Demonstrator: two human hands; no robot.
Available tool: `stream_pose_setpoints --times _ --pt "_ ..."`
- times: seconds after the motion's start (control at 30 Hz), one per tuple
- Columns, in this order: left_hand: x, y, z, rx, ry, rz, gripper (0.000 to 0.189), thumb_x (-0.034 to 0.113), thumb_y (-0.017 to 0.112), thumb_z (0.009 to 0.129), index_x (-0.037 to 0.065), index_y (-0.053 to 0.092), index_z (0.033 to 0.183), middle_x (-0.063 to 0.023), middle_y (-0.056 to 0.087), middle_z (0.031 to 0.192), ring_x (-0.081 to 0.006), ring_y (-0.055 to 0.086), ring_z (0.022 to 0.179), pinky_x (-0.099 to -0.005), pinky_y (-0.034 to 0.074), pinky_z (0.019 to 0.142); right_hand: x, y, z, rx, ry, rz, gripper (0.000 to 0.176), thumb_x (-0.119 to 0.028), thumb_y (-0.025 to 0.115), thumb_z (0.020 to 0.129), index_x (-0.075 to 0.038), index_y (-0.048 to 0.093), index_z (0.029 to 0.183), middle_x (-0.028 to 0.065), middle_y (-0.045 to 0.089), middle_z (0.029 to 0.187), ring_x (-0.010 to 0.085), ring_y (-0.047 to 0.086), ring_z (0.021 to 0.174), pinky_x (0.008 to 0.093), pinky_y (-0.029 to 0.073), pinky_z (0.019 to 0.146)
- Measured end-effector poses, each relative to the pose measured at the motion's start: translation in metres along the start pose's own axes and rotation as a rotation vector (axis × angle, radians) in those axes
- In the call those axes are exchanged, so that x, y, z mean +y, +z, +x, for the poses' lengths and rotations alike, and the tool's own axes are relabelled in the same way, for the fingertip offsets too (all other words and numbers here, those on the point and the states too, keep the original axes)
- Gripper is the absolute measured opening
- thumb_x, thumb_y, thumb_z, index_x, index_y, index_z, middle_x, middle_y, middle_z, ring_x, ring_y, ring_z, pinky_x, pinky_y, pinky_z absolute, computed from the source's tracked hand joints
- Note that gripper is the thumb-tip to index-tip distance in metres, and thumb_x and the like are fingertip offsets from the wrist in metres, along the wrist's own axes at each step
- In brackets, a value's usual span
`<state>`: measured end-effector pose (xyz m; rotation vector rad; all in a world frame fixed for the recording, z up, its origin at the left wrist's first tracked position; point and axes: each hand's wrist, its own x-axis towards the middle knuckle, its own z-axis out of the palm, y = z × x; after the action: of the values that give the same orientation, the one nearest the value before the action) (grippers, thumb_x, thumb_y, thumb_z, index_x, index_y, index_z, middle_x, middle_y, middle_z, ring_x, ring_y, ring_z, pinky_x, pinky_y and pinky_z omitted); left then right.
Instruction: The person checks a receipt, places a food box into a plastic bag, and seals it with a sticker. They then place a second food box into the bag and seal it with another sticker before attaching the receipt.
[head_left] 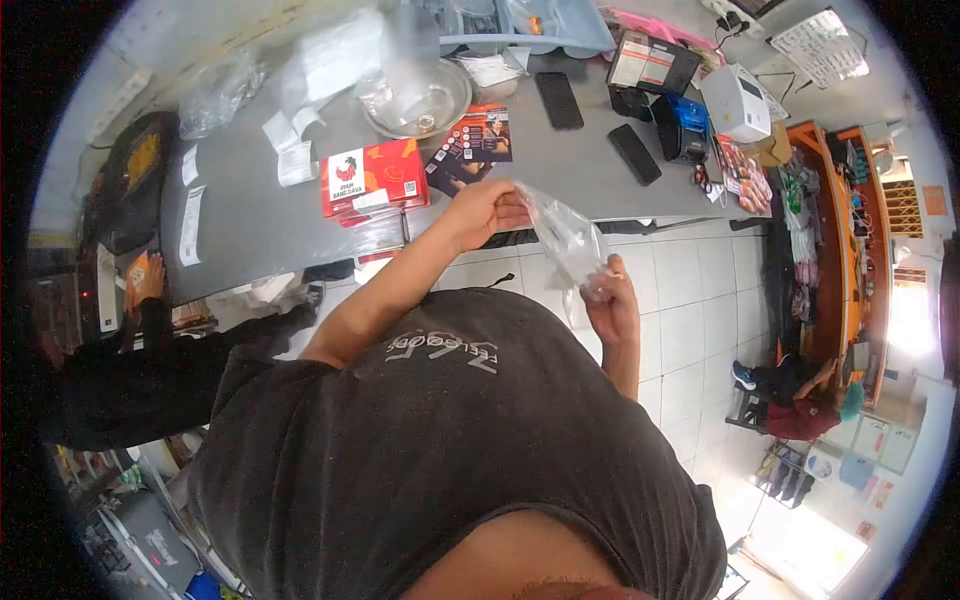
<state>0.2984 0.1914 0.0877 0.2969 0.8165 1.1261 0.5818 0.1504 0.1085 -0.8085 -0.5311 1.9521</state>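
A clear plastic bag (565,235) is stretched between my two hands, just off the front edge of the grey table. My left hand (487,212) pinches its upper left end, fingers closed. Lower down and to the right, my right hand (612,298) grips the other end, with the bag's film bunched at the fingertips. Close to my left forearm, a red and white printed cardboard box (375,178) stands on the table. Dark printed leaflets (488,134) lie behind my left hand.
On the table are a metal bowl (455,95), two black phones (558,101) (634,155), paper receipts (297,163), a white printer (738,105) and a blue-black device (684,130). A blue tray (570,42) is at the back. One person's hand (147,278) shows at left; another person (800,415) sits at right.
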Motion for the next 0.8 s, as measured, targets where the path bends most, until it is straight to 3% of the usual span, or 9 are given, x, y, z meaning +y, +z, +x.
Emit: stream_pose_setpoints --times 0.03,0.13,0.23,0.3,0.37,0.43,0.6,0.77,0.8 --pt "-0.001 0.004 -0.003 0.004 -0.038 -0.164 0.024 0.015 0.052 0.103 -0.001 0.069 0.098 -0.01 0.071 0.091 -0.0218 0.073 0.088 -0.0387 0.061 0.085 0.002 -0.009 0.0 0.029 0.042 -0.085 0.02 0.0 0.063 0.096 -0.013 0.048 0.098 -0.0059 0.045 0.073 0.0066 0.042 0.06 0.0241 0.035 0.055" --pt "-0.029 -0.018 0.014 -0.626 -0.212 -0.469 0.017 0.011 0.054 0.102 0.003 0.07 0.1 -0.0062 0.065 0.082 -0.0193 0.067 0.081 -0.0363 0.057 0.078 0.008 -0.021 -0.003 0.17 0.144 -0.424 0.016 -0.003 0.062 0.095 -0.014 0.051 0.091 -0.0041 0.048 0.072 0.0074 0.042 0.055 0.0265 0.034 0.048" --pt "-0.04 -0.001 0.004 -0.382 -0.312 0.175 0.017 0.024 0.067 0.1 0.008 0.066 0.104 0.0017 0.055 0.077 -0.0116 0.053 0.068 -0.0294 0.048 0.062 0.007 -0.065 0.007 0.254 0.055 -0.212 0.018 -0.014 0.06 0.102 -0.015 0.052 0.086 -0.0052 0.042 0.065 0.007 0.037 0.051 0.0245 0.03 0.047" --pt "-0.06 0.014 -0.006 -0.533 -0.043 0.724 0.018 0.025 0.071 0.097 0.009 0.065 0.099 0.0029 0.054 0.075 -0.0106 0.052 0.065 -0.0286 0.049 0.061 -0.018 -0.094 0.018 0.307 0.181 -0.083 0.027 -0.025 0.062 0.102 -0.017 0.049 0.079 -0.0054 0.037 0.064 0.0081 0.031 0.048 0.0256 0.027 0.045" --pt "-0.065 0.033 -0.012 -0.447 -0.02 0.891 0.018 0.024 0.074 0.095 0.009 0.064 0.095 0.0032 0.053 0.074 -0.0101 0.051 0.062 -0.0286 0.049 0.06 -0.039 -0.091 0.016 0.304 0.192 -0.057 0.028 -0.022 0.066 0.1 -0.017 0.048 0.078 -0.0052 0.039 0.064 0.0079 0.031 0.047 0.0265 0.025 0.043" --pt "-0.047 0.055 -0.007 -0.14 -0.245 0.678 0.019 0.023 0.076 0.094 0.009 0.064 0.091 0.0027 0.052 0.073 -0.0103 0.049 0.059 -0.0294 0.05 0.06 -0.052 -0.087 0.007 0.256 0.165 -0.163 0.029 -0.012 0.066 0.097 -0.018 0.047 0.076 -0.0075 0.038 0.063 0.0058 0.032 0.047 0.0244 0.024 0.042" --pt "-0.018 0.044 0.022 0.172 0.198 0.197 0.029 0.023 0.079 0.092 0.009 0.058 0.08 0.0021 0.048 0.066 -0.0098 0.05 0.057 -0.0309 0.055 0.061 -0.088 -0.093 -0.023 0.226 0.159 -0.355 0.031 -0.005 0.069 0.096 -0.017 0.047 0.077 -0.0093 0.04 0.063 0.0034 0.033 0.047 0.0224 0.023 0.042" --pt "0.001 0.048 -0.004 0.051 0.058 0.999 0.038 0.031 0.076 0.094 0.007 0.055 0.073 0.0006 0.05 0.064 -0.0115 0.053 0.063 -0.0338 0.051 0.063 -0.126 -0.14 -0.049 0.113 0.154 -0.402 0.021 -0.007 0.069 0.096 -0.014 0.053 0.086 -0.0061 0.045 0.066 0.0052 0.041 0.054 0.0236 0.035 0.051" --pt "-0.006 0.062 -0.008 0.063 0.078 1.103 0.04 0.032 0.075 0.094 0.006 0.054 0.073 0.0002 0.05 0.064 -0.0117 0.053 0.064 -0.0341 0.049 0.064 -0.13 -0.142 -0.047 0.177 0.171 -0.611 0.018 -0.008 0.075 0.091 -0.009 0.057 0.094 0.002 0.058 0.083 0.0131 0.057 0.07 0.0297 0.048 0.064"
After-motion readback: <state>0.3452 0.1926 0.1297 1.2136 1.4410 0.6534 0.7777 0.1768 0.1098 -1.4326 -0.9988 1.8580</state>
